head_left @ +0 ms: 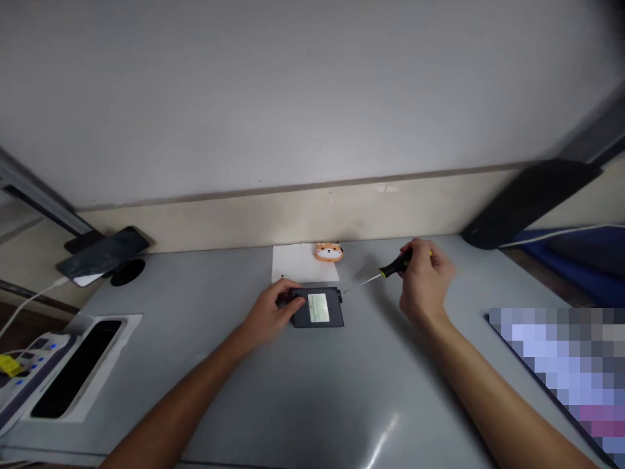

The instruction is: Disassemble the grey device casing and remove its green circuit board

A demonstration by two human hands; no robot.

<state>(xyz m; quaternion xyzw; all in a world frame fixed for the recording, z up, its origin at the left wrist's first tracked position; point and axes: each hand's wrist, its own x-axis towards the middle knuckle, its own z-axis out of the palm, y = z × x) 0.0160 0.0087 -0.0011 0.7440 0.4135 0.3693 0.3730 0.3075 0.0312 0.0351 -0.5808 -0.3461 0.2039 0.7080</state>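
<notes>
A small dark box (318,307) with a pale label lies flat on the grey table (312,391). My left hand (271,307) grips the box's left end with its fingers curled over it. My right hand (424,279) is closed round the black and yellow handle of a screwdriver (385,271). The screwdriver's thin shaft points left and down, its tip just beside the box's upper right corner. Behind the box lies a white sheet (299,263) with a small orange animal-shaped thing (329,251) on it.
A phone (103,254) leans on a stand at the back left. A white tray with a black slot (78,366) and a power strip (24,361) sit at the left edge. A dark lamp head (530,200) hangs at the right, above a blurred screen (571,365).
</notes>
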